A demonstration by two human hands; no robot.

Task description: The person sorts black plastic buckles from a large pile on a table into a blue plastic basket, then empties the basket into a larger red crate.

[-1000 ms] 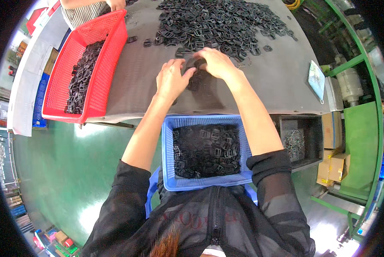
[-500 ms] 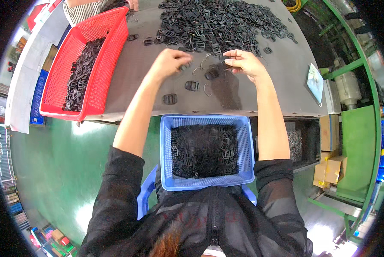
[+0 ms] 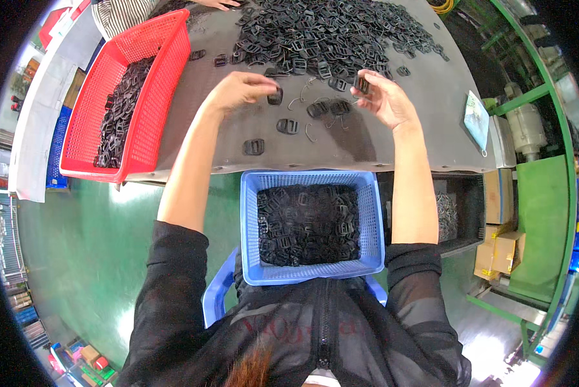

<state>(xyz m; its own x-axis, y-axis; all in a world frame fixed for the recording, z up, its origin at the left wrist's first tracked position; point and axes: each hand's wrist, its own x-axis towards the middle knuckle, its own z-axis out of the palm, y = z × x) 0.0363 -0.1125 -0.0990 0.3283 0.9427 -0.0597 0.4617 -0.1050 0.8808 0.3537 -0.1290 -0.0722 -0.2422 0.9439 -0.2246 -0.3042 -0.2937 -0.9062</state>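
pinching a small dark plastic buckle at the fingertips of the bare left hand, with thumb and fingers drawn close together and the back of the hand uppermost. gripping a small black slotted plastic buckle between thumb and fingers of the bare right hand, with the palm partly in view and the other fingers loosely bent. holding both hands well apart, above a grey flat-topped counter.

having four loose black plastic buckles on the counter between and below the hands, two of them side by side nearer the right hand, with thin pale curved strands among them. facing a broad heap of black plastic buckles, just beyond the fingers.

having a light-blue perforated rectangular plastic basket close before the body, between the forearms, loaded with more black buckles. having a long red perforated plastic basket to the left, partly filled with dark pieces of the same kind. sharing the counter with another person, seen only by a hand and a striped garment past the red basket.
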